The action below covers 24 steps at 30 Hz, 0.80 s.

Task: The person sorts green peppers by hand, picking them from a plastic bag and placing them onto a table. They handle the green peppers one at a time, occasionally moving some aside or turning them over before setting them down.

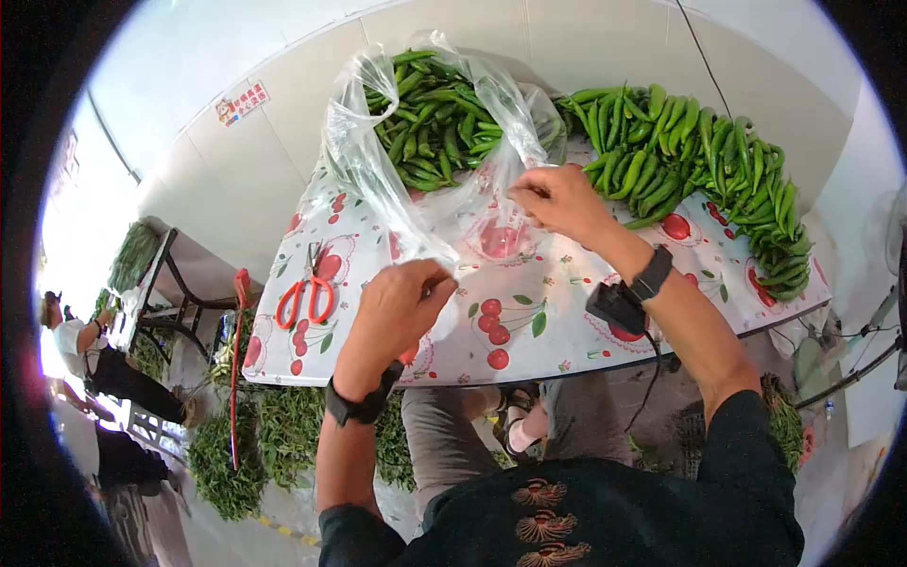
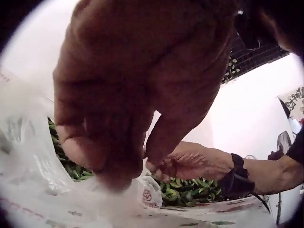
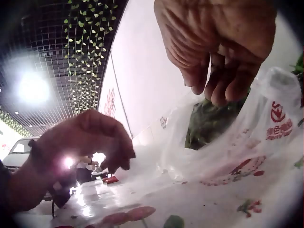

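A clear plastic bag (image 1: 378, 203) stands on the table with its mouth wide, holding many green chili peppers (image 1: 439, 123). My left hand (image 1: 402, 302) hovers by the bag's near edge, its fingers bent loosely downward and nothing in them. Across from it, my right hand (image 1: 562, 200) is beside the bag's right handle, fingers loosely curled. In the right wrist view that hand (image 3: 221, 47) hangs over the bag's rim (image 3: 266, 90) with no plastic seen between its fingers. Red print shows on the bag. The left wrist view shows my left hand (image 2: 137, 80) dark and close.
Red-handled scissors (image 1: 307, 293) lie on the cherry-print tablecloth (image 1: 453, 354), left of my left hand. A long heap of green peppers (image 1: 661, 151) curves along the table's back right. Beneath my right wrist is a black box (image 1: 616, 307) with a cable. Bundled greens (image 1: 231, 463) lie on the floor.
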### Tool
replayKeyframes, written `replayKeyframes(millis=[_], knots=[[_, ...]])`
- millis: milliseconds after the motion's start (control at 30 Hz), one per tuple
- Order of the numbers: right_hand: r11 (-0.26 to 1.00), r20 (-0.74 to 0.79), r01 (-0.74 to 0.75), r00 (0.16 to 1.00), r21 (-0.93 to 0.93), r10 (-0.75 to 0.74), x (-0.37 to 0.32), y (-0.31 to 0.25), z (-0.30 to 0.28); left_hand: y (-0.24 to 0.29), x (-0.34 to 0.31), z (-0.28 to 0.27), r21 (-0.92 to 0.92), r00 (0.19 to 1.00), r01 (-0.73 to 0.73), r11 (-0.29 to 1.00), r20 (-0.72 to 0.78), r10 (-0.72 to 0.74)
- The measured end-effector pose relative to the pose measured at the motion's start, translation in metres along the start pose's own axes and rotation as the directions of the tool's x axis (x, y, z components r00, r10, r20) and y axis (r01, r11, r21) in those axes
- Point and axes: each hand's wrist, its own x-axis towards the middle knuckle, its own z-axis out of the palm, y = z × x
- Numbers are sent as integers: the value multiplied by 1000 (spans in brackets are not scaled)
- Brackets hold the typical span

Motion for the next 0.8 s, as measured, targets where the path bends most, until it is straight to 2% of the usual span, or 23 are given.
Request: replayKeyframes(millis=[33, 100, 200, 233, 300, 333, 367, 433, 500, 533, 633, 700, 733, 767, 800], knots=[[992, -6, 119, 993, -48, -119, 8, -4, 6, -2, 9, 3, 4, 1000, 3, 1000, -2, -3], [986, -16, 167, 986, 8, -167, 21, 5, 30, -8, 28, 10, 61, 998, -67, 996, 7, 66], [945, 9, 298, 954, -136, -300, 21, 19, 60, -15, 49, 11, 122, 996, -87, 989, 14, 85], [944, 5, 302, 953, -131, -304, 17, 26, 66, -18, 56, 10, 149, 994, -113, 982, 11, 112], [972, 93, 233, 969, -45, -228, 13, 41, 71, -29, 75, 7, 172, 993, -115, 978, 14, 114], [979, 128, 199, 973, -52, -191, 14, 47, 71, -34, 86, 5, 208, 990, -132, 969, -31, 141], [979, 131, 200, 972, -43, -193, 13, 51, 70, -39, 98, 4, 243, 983, -146, 959, -72, 168], [954, 35, 298, 954, 22, -299, 10, 55, 71, -52, 129, 7, 221, 986, -127, 967, -75, 146], [949, 32, 314, 949, -35, -313, 7, 54, 74, -69, 155, 15, 219, 931, -279, 935, -176, 319], [940, 24, 326, 945, -99, -325, 7, 53, 75, -78, 161, 18, 222, 933, -270, 937, -180, 312], [942, 42, 325, 946, -87, -322, 9, 57, 77, -96, 172, 19, 229, 936, -246, 942, -196, 293], [940, 45, 334, 942, -67, -331, 10, 57, 77, -100, 163, 2, 433, 981, -79, 898, -128, 148], [937, 47, 343, 939, -59, -341, 9, 57, 76, -94, 155, -13, 527, 998, -69, 847, 48, 51], [939, 45, 341, 940, -54, -339, 9, 56, 76, -99, 155, -18, 529, 997, -69, 846, 53, 48], [942, 44, 336, 941, -20, -335, 10, 55, 77, -106, 156, -24, 576, 984, 133, 807, 17, -175]])
